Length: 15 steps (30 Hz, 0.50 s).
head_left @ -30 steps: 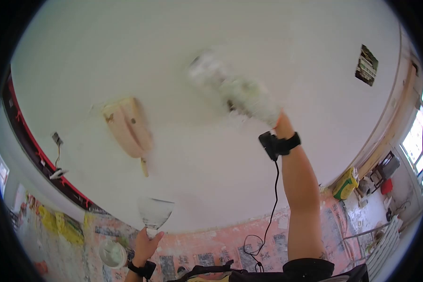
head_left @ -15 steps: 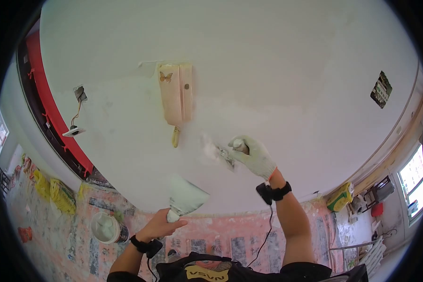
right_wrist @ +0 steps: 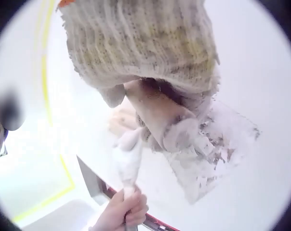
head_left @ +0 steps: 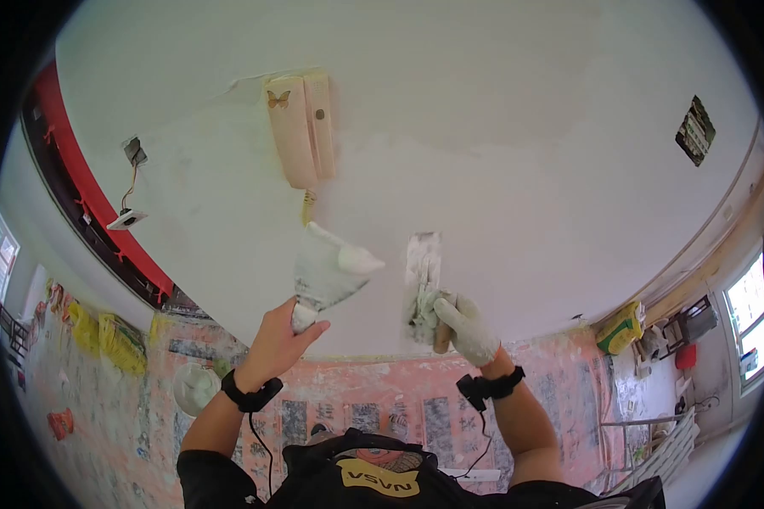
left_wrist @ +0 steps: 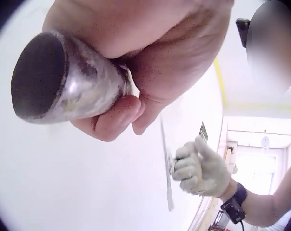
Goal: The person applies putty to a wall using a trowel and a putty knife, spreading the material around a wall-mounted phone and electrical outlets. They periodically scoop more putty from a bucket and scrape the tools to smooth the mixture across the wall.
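Note:
My bare left hand (head_left: 276, 343) grips a wide putty knife (head_left: 316, 284) by its handle, blade up. A lump of white putty (head_left: 358, 258) lies along the blade's upper edge. In the left wrist view the knife's rounded handle end (left_wrist: 83, 84) juts out from the curled fingers. My right hand (head_left: 469, 331), in a whitish knit glove, holds a plastering trowel (head_left: 424, 254) by its wooden handle (right_wrist: 157, 115). The trowel's metal plate is smeared with putty and stands upright, to the right of the knife and in front of the white wall (head_left: 518, 220).
A pinkish wall intercom handset (head_left: 293, 140) is above the knife. An open socket box (head_left: 134, 151) with a dangling plate (head_left: 127, 220) is at left, another wall opening (head_left: 695, 131) at right. A putty bucket (head_left: 197, 388) stands on the covered floor, with yellow bags (head_left: 122, 343) beyond.
The right hand swept the trowel down the wall from high up, then turned it upright beside the knife. The left hand rose with the putty knife, whose edge now bears a putty lump.

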Tool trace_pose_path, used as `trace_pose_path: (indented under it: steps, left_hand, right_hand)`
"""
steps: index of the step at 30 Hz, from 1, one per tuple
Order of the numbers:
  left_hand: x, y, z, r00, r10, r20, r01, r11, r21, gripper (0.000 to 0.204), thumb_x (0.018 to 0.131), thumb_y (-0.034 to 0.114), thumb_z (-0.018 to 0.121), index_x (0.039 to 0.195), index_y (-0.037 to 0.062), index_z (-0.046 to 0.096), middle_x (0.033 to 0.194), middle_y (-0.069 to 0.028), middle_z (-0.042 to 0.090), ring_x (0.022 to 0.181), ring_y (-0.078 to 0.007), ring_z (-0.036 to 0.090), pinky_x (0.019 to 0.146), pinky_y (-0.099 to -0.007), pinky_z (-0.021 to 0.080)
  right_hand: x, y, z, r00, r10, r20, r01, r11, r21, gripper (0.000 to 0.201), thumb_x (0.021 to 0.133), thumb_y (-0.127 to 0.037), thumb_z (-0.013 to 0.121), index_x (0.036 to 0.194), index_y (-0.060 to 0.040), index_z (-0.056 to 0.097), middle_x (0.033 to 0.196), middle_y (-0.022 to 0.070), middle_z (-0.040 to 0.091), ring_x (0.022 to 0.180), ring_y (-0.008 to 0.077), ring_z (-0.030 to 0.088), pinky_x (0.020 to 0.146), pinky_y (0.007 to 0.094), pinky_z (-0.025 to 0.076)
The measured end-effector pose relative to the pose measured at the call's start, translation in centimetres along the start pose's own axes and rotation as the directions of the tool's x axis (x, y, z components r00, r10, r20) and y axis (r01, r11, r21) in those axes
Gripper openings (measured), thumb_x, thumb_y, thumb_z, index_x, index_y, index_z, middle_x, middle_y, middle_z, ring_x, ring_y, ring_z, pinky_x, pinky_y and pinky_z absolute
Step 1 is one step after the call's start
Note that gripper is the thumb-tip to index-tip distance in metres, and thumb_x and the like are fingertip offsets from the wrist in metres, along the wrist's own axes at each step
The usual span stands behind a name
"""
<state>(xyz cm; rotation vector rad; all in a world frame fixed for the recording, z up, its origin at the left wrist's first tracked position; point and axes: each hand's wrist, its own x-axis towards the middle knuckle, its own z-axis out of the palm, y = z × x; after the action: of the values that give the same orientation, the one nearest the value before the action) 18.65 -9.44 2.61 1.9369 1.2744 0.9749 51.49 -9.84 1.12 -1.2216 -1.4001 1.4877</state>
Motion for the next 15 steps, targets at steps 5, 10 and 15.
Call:
trace_pose_path:
  steps: [5,10,15]
  left_hand:
    - [0.7,-0.1,0.7,1.000,-0.007,0.006,0.006,0.987,0.159,0.039,0.089,0.019,0.077,0.113,-0.0058,0.059,0.085,-0.0209,0.069,0.071,-0.0318,0.066,0.068,-0.0380,0.052]
    - [0.4,-0.4,-1.1,0.996,0.063,-0.061,-0.041,0.947,0.318,0.039,0.089,0.017,0.076,0.115,-0.0069,0.058,0.084,-0.0259,0.068,0.076,-0.0436,0.067,0.066,-0.0442,0.053]
    - [-2.7,-2.1,-3.4,0.985,-0.128,-0.117,0.148,0.972,0.185,0.036,0.089,0.017,0.075,0.115,-0.0050,0.063,0.095,-0.0240,0.072,0.088,-0.0396,0.071,0.077,-0.0414,0.054]
  right_hand:
    - [0.6,-3.2,6.4,0.764,-0.642,0.060,0.573,0.633,-0.520,0.013,0.097,-0.011,0.057,0.103,-0.0002,0.057,0.084,0.0045,0.063,0.073,0.0175,0.058,0.079,0.0318,0.052]
    - [8.3,-1.6,6.7,0.699,-0.714,-0.047,0.604,0.625,-0.495,0.016,0.101,-0.014,0.058,0.112,-0.0024,0.055,0.090,0.0109,0.061,0.080,0.0293,0.059,0.076,0.0360,0.051]
    - [12.4,-7.3,7.0,0.643,-0.698,-0.316,0.543,0.706,-0.455,0.027,0.101,-0.016,0.060,0.122,0.0000,0.055,0.092,0.0185,0.064,0.083,0.0396,0.063,0.075,0.0428,0.052]
